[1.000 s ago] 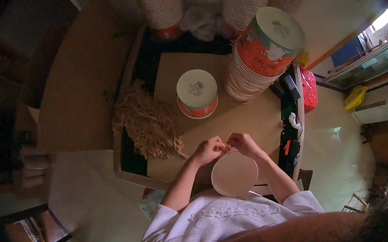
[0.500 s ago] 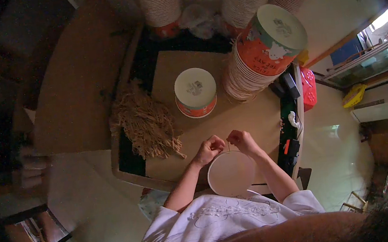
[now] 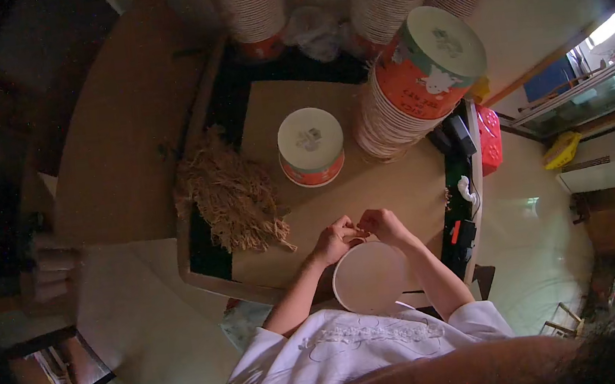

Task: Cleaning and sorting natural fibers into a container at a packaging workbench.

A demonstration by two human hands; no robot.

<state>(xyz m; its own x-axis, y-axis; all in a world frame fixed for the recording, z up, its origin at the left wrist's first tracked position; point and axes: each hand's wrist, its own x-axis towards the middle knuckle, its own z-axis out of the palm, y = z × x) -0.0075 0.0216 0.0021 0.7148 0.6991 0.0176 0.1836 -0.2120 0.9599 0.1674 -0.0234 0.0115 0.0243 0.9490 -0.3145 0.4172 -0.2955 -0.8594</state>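
Cardboard surface [image 3: 397, 190]; left hand [image 3: 336, 240], right hand [image 3: 381, 225] curled together beside tub [image 3: 369, 278].

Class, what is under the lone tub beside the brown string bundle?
The tub stands on a brown cardboard sheet, visible around it; whatever lies directly beneath is covered.

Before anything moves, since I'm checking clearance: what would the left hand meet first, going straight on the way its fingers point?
Probably the right hand, close beside the left hand; whether they touch is hard to tell here.
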